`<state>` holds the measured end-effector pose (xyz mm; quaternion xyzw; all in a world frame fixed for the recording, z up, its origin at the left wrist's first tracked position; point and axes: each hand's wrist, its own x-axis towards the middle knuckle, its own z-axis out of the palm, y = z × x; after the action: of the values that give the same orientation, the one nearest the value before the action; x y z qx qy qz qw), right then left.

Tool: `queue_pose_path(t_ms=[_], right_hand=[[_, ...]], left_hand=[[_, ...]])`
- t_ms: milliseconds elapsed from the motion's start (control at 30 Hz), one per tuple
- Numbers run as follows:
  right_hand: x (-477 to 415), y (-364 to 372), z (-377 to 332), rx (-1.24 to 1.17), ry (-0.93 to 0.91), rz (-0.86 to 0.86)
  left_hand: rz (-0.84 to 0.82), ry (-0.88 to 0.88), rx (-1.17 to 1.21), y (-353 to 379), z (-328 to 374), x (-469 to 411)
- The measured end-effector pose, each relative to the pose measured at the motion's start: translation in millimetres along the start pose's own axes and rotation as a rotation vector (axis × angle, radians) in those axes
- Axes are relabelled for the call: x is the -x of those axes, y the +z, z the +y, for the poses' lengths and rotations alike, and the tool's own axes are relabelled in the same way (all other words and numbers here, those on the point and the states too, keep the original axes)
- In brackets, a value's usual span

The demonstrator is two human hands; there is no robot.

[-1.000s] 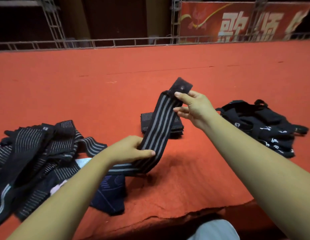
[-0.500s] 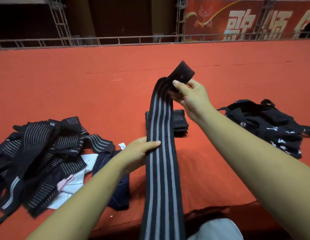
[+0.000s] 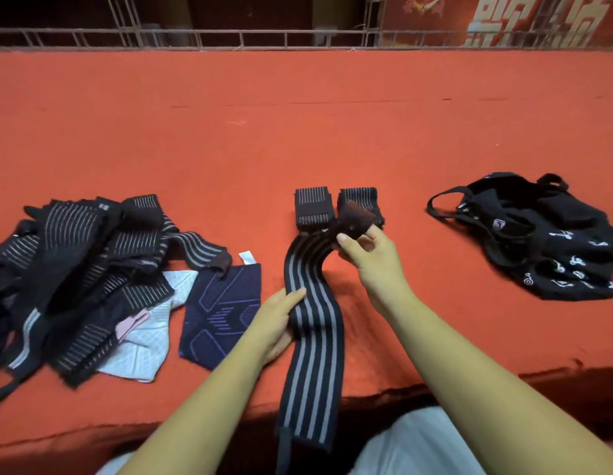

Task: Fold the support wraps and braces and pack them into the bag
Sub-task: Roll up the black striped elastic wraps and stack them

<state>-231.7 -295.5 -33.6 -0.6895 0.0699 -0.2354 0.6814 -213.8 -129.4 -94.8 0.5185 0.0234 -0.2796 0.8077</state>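
A long black wrap with grey stripes (image 3: 313, 337) runs from the red surface down over its near edge. My right hand (image 3: 370, 258) pinches its dark fastener end near the far tip. My left hand (image 3: 276, 323) holds the wrap's left edge at mid-length, thumb on top. Two folded striped wraps (image 3: 313, 209) lie side by side just beyond my right hand. A black bag with white prints (image 3: 544, 241) lies open-looking and crumpled at the right.
A heap of unfolded black striped wraps (image 3: 82, 269) lies at the left, with a navy patterned brace (image 3: 222, 310) and a pale one (image 3: 144, 341) beside it. The red carpeted platform (image 3: 298, 132) ends just before my lap. A metal rail (image 3: 264, 39) runs along the back.
The wrap has been lowered from an upright stretch to lie flatter on the surface. Both hands came down and nearer. The view tilted down.
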Motion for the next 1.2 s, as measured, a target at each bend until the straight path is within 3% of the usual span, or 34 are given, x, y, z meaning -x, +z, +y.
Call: queue_pose_path(t_ms=[300, 500, 767, 1200], right_hand=[[26.0, 7.4, 30.8, 0.186, -0.103, -0.228], [32.4, 9.3, 56.6, 0.353, -0.155, -0.232], [25.9, 7.4, 50.6, 0.406, -0.126, -0.367], [21.2, 3.7, 37.0, 0.476, -0.129, -0.488]], left_hand=[[-0.018, 0.004, 0.127, -8.3, -2.4, 0.2], [-0.043, 0.005, 0.164, -8.0, -1.9, 2.5], [-0.059, -0.065, 0.318, -12.7, -0.7, -0.6], [-0.171, 0.116, 0.043, -11.1, -6.1, 2.3]])
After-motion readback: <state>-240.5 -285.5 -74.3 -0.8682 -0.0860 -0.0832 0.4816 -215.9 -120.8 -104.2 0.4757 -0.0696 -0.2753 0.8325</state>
